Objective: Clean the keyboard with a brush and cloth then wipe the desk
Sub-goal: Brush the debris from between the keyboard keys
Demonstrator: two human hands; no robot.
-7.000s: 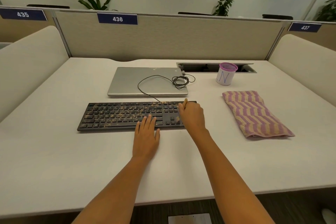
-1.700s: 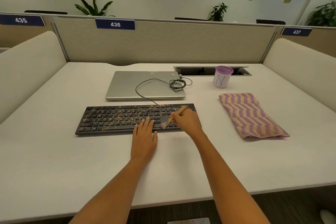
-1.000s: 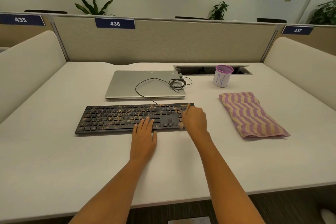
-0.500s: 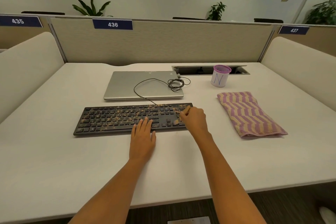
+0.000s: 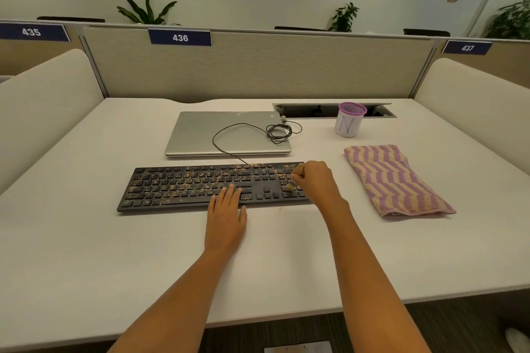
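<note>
A black keyboard (image 5: 186, 188) strewn with tan crumbs lies across the middle of the white desk (image 5: 86, 252). My right hand (image 5: 318, 180) grips a small wooden brush (image 5: 292, 185) over the keyboard's right end, bristles down on the keys of the number pad. My left hand (image 5: 225, 213) lies flat with straight fingers on the keyboard's front edge near its middle. A folded purple and beige striped cloth (image 5: 393, 179) rests on the desk to the right of the keyboard.
A closed silver laptop (image 5: 226, 133) sits behind the keyboard with the coiled black cable (image 5: 279, 132) on its lid. A purple-rimmed cup (image 5: 348, 123) stands by the open cable slot (image 5: 315, 110). Padded partitions enclose the desk on three sides.
My right hand keeps sweeping the brush over the keyboard's right end; the bristles have shifted slightly right on the number pad. My left hand stays put.
</note>
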